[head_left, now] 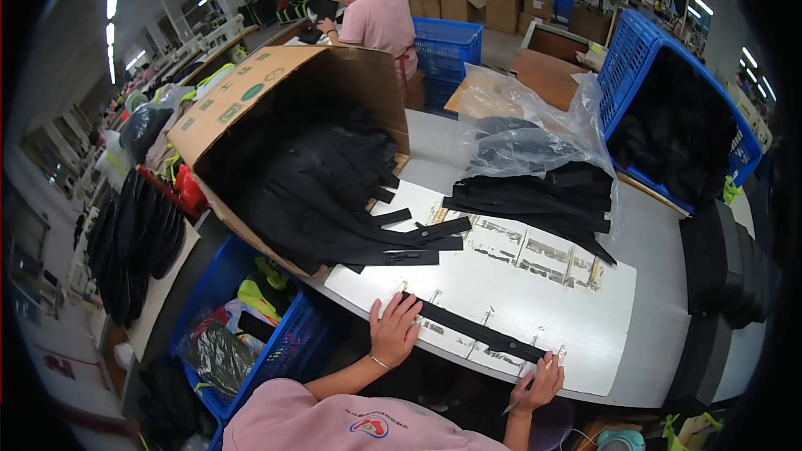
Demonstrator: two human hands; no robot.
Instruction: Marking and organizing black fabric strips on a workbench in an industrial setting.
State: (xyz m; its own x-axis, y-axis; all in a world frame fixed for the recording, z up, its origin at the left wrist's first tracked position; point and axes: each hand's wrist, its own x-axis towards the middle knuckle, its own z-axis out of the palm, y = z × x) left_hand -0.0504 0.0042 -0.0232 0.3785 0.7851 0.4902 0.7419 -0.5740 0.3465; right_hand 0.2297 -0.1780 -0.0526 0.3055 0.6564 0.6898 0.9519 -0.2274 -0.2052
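Observation:
A long black fabric strip (476, 330) lies slantwise along the near edge of a white board (614, 317), over worn markings. My left hand (395, 331) is at the strip's left end, its closed fingers pressed on the fabric near the board's edge. At the right end my right hand (539, 382) has its fingertips closed on the strip; a thin thing shows below that hand, too small to name. Farther back on the board lies a pile of similar black strips (535, 200), partly under clear plastic (535, 134).
An open cardboard box (251, 92) on its side spills black strips (326, 175) onto the board. Blue crates stand at lower left (288, 342) and far right (635, 58). Dark stacked pieces (718, 259) lie on the right. Another person (380, 21) works behind the box.

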